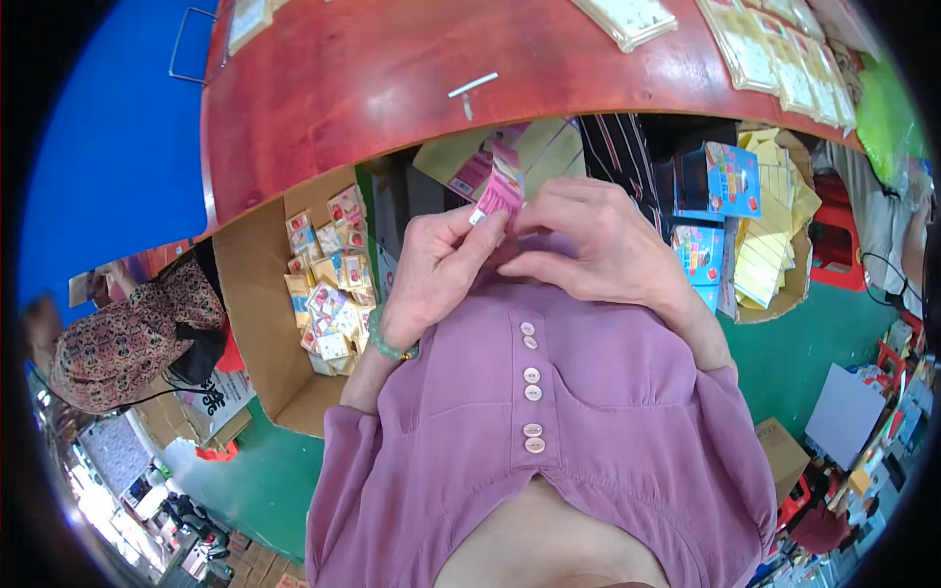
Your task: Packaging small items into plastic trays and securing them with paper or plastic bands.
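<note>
My left hand (pixel 443 265), with a green bead bracelet (pixel 388 338) at its wrist, pinches a small pink printed packet (pixel 505 186) between thumb and fingers in front of my chest. The packet is tilted, and its lower part is covered by my fingers. Close on its right is my right hand (pixel 595 240), thumb and fingers curved apart with a gap between them. Its fingertips reach the packet's lower edge; whether they touch it I cannot tell. Nothing shows in the gap but my purple blouse (pixel 470 363).
A cardboard box (pixel 284 363) at my left holds several small packets (pixel 333 314). The red table (pixel 372 73) spans the front, bearing a white stick-like piece (pixel 473 85) and packs at the far right. Blue boxes (pixel 732 181) and yellow sheets (pixel 769 250) stand at right.
</note>
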`<state>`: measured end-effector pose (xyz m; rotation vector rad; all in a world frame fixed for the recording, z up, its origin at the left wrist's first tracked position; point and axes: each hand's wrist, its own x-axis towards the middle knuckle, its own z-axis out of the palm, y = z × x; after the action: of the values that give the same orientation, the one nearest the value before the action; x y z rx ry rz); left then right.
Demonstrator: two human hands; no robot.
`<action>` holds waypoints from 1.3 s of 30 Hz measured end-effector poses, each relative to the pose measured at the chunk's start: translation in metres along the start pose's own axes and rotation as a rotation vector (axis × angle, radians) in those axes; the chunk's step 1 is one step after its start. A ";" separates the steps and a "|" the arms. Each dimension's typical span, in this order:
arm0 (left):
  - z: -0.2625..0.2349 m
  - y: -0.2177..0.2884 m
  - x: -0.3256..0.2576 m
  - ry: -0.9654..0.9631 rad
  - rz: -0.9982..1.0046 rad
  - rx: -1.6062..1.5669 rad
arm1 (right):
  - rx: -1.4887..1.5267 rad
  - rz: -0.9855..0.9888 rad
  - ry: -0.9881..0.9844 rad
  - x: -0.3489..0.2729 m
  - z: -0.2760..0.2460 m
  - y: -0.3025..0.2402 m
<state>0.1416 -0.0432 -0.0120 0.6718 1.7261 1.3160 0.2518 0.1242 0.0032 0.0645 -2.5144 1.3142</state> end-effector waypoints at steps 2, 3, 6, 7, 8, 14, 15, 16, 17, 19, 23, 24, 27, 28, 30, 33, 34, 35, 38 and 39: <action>-0.005 0.009 -0.009 -0.003 0.016 -0.089 | 0.139 0.083 -0.014 0.000 -0.011 0.000; -0.008 0.014 -0.014 -0.029 0.013 -0.184 | 0.187 0.184 0.048 -0.003 -0.016 0.002; -0.028 0.028 -0.018 -0.175 0.186 -0.055 | 0.367 0.480 0.234 -0.010 -0.028 0.019; -0.031 0.032 -0.018 -0.265 0.303 0.044 | 0.454 0.542 0.267 -0.013 -0.028 0.033; -0.029 0.033 -0.020 -0.253 0.330 0.000 | 0.512 0.567 0.245 -0.015 -0.027 0.040; -0.029 0.042 -0.017 -0.368 0.337 -0.054 | 0.755 0.613 0.003 -0.026 -0.010 0.058; -0.029 0.044 -0.016 -0.401 0.346 -0.095 | 0.840 0.628 -0.012 -0.025 -0.006 0.058; -0.028 0.044 -0.016 -0.400 0.351 -0.131 | 0.954 0.658 -0.018 -0.023 -0.002 0.053; -0.026 0.044 -0.014 -0.407 0.358 -0.123 | 1.050 0.631 -0.018 -0.021 0.001 0.050; -0.023 0.045 -0.013 -0.411 0.438 -0.158 | 1.176 0.612 -0.025 -0.021 0.000 0.052; -0.021 0.048 -0.009 -0.405 0.418 -0.160 | 1.131 0.575 -0.028 -0.027 -0.014 0.065; -0.019 0.045 -0.008 -0.406 0.409 -0.160 | 1.098 0.575 0.003 -0.028 -0.016 0.064; -0.015 0.041 -0.001 -0.378 0.449 -0.235 | 0.991 0.594 0.052 -0.027 -0.007 0.059; -0.013 0.043 0.003 -0.391 0.488 -0.220 | 1.066 0.622 0.025 -0.026 -0.002 0.057; -0.009 0.053 0.009 -0.448 0.520 -0.269 | 1.189 0.650 -0.076 -0.025 0.003 0.052; -0.004 0.055 0.014 -0.450 0.523 -0.271 | 1.388 0.502 -0.077 -0.028 0.003 0.059; -0.004 0.055 0.016 -0.439 0.545 -0.258 | 1.396 0.558 0.003 -0.030 -0.002 0.061; -0.004 0.052 0.017 -0.442 0.539 -0.259 | 1.400 0.562 0.007 -0.032 -0.007 0.063; -0.008 0.046 0.017 -0.395 0.527 -0.253 | 1.360 0.538 0.201 -0.037 -0.021 0.070; -0.009 0.045 0.015 -0.359 0.477 -0.245 | 1.360 0.541 0.206 -0.040 -0.024 0.070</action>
<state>0.1229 -0.0220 0.0270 1.1426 1.1300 1.5784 0.2833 0.1804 -0.0506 -0.4483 -1.0704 2.7743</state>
